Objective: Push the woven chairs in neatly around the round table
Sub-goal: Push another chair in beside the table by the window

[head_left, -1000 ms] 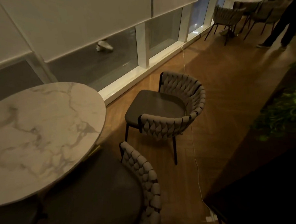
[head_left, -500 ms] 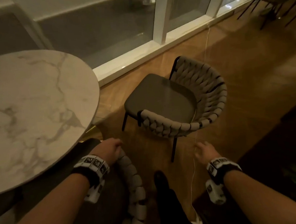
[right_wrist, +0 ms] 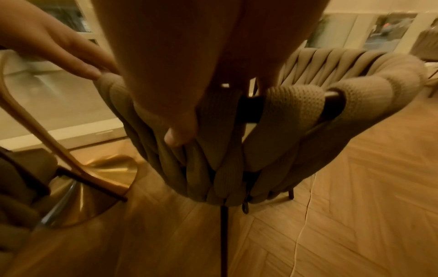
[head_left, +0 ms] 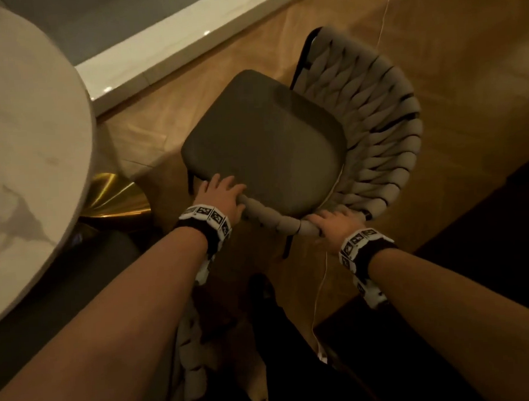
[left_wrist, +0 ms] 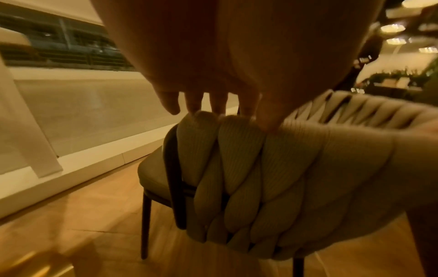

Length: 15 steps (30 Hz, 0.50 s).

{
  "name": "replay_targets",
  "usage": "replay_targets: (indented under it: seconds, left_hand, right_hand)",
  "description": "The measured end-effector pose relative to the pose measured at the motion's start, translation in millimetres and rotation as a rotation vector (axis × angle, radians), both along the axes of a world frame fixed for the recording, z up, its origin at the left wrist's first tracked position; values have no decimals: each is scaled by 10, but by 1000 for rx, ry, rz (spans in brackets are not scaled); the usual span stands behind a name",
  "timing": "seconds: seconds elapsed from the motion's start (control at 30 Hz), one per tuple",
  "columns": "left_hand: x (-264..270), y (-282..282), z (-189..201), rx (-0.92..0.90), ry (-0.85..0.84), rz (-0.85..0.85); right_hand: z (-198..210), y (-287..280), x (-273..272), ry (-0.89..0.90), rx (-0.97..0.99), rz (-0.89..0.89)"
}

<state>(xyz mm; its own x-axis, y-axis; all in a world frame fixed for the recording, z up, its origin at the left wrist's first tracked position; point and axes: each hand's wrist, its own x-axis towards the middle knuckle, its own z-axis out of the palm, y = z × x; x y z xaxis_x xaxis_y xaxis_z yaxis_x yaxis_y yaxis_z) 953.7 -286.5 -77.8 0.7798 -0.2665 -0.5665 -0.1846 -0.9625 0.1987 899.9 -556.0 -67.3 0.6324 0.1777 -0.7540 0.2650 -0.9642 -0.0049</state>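
A woven chair (head_left: 375,106) with a dark seat (head_left: 268,138) stands apart from the round marble table (head_left: 21,137), its seat front turned toward the table. My left hand (head_left: 222,196) lies on the near end of its woven rim (left_wrist: 237,150), fingers (left_wrist: 194,103) stretched over the top and thumb against the near side. My right hand (head_left: 336,224) grips the rim further right, its thumb (right_wrist: 180,131) pressed into the outer weave (right_wrist: 237,150). A second woven chair (head_left: 192,353) sits at the table under my left forearm.
The table's gold base (head_left: 114,194) stands on the wooden floor just left of the chair. A white sill (head_left: 155,61) runs below the window behind. A thin white cable (head_left: 320,277) trails across the floor at the right, beside a dark low block (head_left: 477,264).
My left hand has left the near chair's back. Both hands have reached forward onto the farther chair's rim, and the view has dropped closer over that chair.
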Motion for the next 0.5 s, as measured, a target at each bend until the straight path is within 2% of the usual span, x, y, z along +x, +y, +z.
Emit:
replay_targets:
  seconds: [0.13,0.5]
  left_hand:
    - [82,49,-102,81,-47,-110]
    - [66,-50,31,69,52,-43]
  right_hand:
    - [-86,-37,-12,-35,16,53]
    - [-3,-175,259,3,1,155]
